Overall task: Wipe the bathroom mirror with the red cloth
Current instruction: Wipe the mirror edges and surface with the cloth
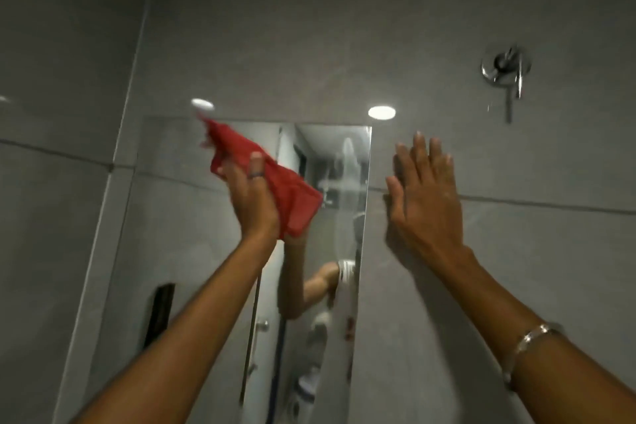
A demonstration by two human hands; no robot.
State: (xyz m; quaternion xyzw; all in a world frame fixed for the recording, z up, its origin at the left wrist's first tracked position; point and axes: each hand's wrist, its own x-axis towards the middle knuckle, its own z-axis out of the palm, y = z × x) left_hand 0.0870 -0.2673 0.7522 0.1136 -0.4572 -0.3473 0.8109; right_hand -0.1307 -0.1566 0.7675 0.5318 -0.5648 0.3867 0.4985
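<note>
A tall frameless mirror (179, 217) hangs on the grey tiled wall, left of centre. My left hand (253, 200) presses the crumpled red cloth (292, 196) against the upper part of the glass. One corner of the cloth reaches up to the mirror's top edge. My right hand (425, 196) lies flat with fingers spread on the wall tile just right of the mirror. It holds nothing. A bracelet circles that wrist. The glass reflects an arm and part of the room.
A chrome wall fitting (506, 69) sticks out at the upper right. Two bright light spots (381, 112) glare on the tile above the mirror. A wall corner (137, 55) runs down on the left. A dark slot (160, 310) shows in the lower left of the glass.
</note>
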